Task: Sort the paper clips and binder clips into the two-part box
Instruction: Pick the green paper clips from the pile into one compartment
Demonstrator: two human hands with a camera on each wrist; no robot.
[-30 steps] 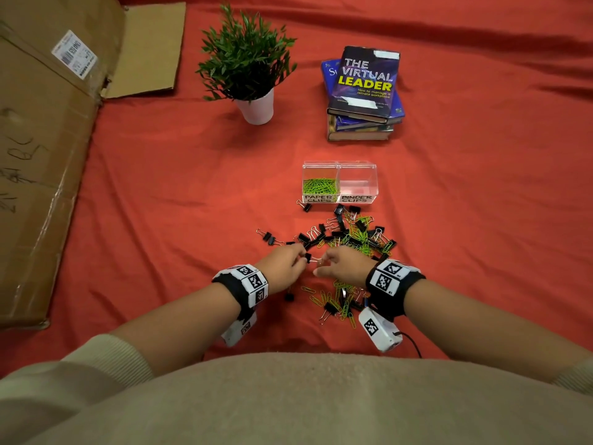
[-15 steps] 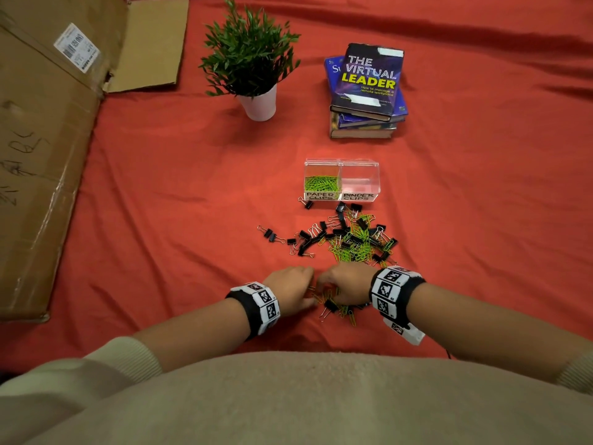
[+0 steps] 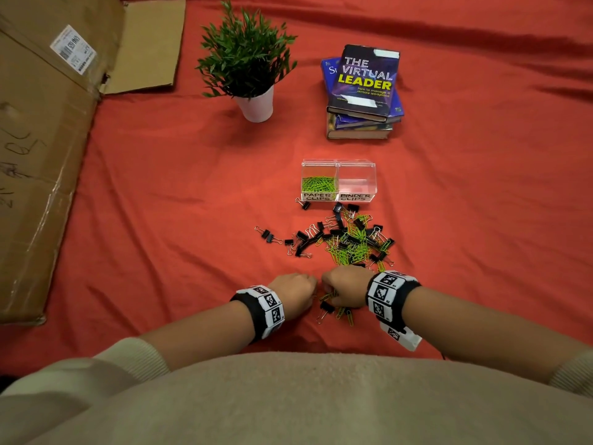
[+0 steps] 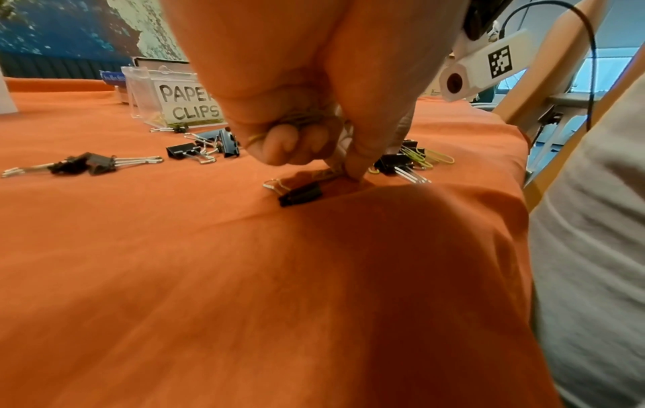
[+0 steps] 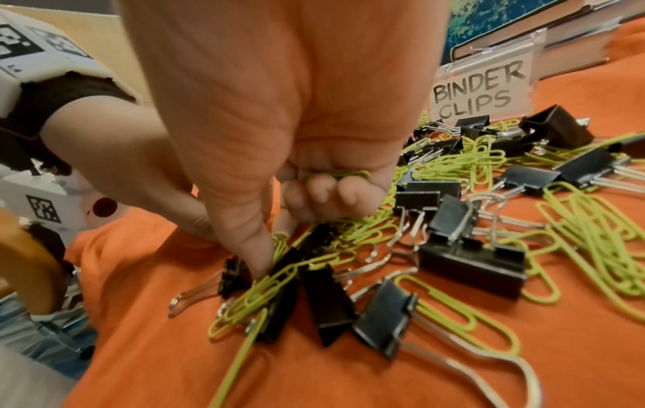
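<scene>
The two-part box [image 3: 338, 179] is clear plastic, sitting mid-surface on the red cloth [image 3: 160, 203], with handwritten labels: left half says PAPER CLIPS and has a layer of lime-green paper clips [image 3: 319, 184] in it, right half says BINDER CLIPS. In front of it is a messy pile of black binder clips [image 3: 337, 234] tangled with more green ones, spreading toward the person.

Left hand [image 3: 293, 292] has its fingers curled in around a small bundle of clips (color is hard to tell there), thumb tip poking down at the cloth just beside a lone binder clip [image 4: 300, 193]. Right hand [image 3: 345, 289] has a grip on green paper clips tucked under the curled fingers, thumb pressing into the near pile.
</scene>
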